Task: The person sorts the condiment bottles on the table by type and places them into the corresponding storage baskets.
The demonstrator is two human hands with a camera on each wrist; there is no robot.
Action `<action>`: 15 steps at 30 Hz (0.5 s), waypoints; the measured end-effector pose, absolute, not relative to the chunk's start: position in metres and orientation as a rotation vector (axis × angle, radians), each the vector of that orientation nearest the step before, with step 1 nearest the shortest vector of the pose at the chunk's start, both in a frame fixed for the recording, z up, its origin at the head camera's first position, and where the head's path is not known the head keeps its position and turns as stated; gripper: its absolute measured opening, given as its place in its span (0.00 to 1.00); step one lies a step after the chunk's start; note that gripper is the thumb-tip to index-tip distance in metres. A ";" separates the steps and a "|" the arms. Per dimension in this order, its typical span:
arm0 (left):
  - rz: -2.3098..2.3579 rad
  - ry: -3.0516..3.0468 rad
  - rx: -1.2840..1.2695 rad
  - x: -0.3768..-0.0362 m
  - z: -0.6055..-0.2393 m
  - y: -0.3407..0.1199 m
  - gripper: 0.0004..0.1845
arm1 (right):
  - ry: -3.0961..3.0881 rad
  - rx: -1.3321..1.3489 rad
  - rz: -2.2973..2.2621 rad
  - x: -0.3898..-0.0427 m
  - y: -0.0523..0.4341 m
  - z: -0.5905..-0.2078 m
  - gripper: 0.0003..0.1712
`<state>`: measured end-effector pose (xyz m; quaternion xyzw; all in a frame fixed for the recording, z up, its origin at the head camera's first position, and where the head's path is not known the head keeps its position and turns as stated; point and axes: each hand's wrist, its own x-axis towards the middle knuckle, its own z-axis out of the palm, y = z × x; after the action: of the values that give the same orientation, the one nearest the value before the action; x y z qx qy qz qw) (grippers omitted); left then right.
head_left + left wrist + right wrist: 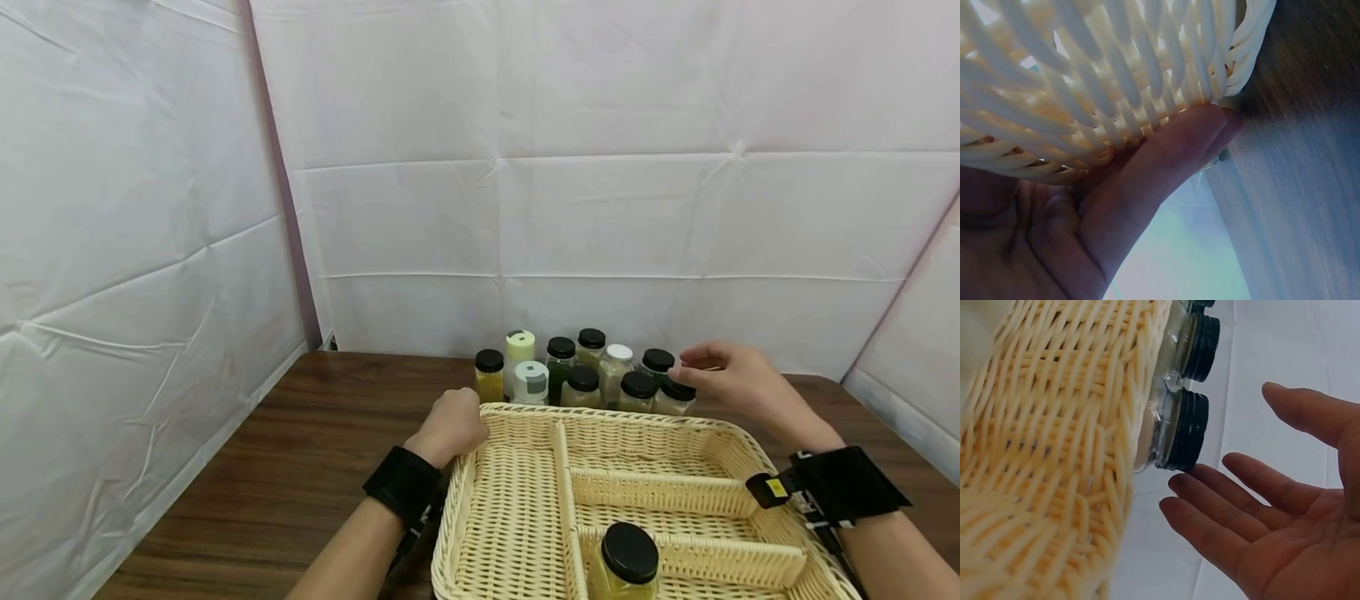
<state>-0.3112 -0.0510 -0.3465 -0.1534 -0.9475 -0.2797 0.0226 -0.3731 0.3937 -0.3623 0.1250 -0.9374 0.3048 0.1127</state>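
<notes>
A pale wicker basket with dividers lies on the table. At its far left corner my left hand grips the woven rim; in the left wrist view the thumb presses against the weave. Just past the far rim, my right hand hovers beside the rightmost black-lidded jar. The right wrist view shows its fingers spread and slightly bent near that jar's lid, with nothing in the palm; whether a fingertip touches the lid I cannot tell. A black-lidded jar of yellow contents stands in the basket's near middle compartment.
Several jars cluster behind the basket, including a white-lidded jar and a yellow-filled jar. Two pale-topped containers, one being a white container, stand among them. White cloth hangs behind the brown table.
</notes>
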 end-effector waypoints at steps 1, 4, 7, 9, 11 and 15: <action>-0.863 -2.943 -0.464 -0.311 -0.346 -0.051 0.27 | -2.753 0.343 0.867 -0.391 0.407 -0.377 0.39; -0.843 -2.949 -0.460 -0.312 -0.347 -0.051 0.27 | -2.783 0.277 0.838 -0.421 0.428 -0.403 0.39; -0.834 -2.952 -0.459 -0.315 -0.349 -0.050 0.27 | -2.817 0.350 0.910 -0.397 0.411 -0.383 0.40; -0.832 -2.955 -0.455 -0.315 -0.349 -0.050 0.27 | -2.817 0.422 0.958 -0.366 0.387 -0.359 0.40; -0.833 -2.959 -0.451 -0.315 -0.349 -0.050 0.27 | -2.830 0.470 0.992 -0.349 0.374 -0.345 0.42; -0.834 -2.960 -0.447 -0.314 -0.348 -0.050 0.27 | -2.860 0.446 0.985 -0.353 0.376 -0.349 0.51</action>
<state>-0.3142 -0.0497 -0.3481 -0.1439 -0.9524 -0.2683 0.0168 -0.3532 0.3760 -0.3494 0.1457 -0.9346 0.3217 0.0419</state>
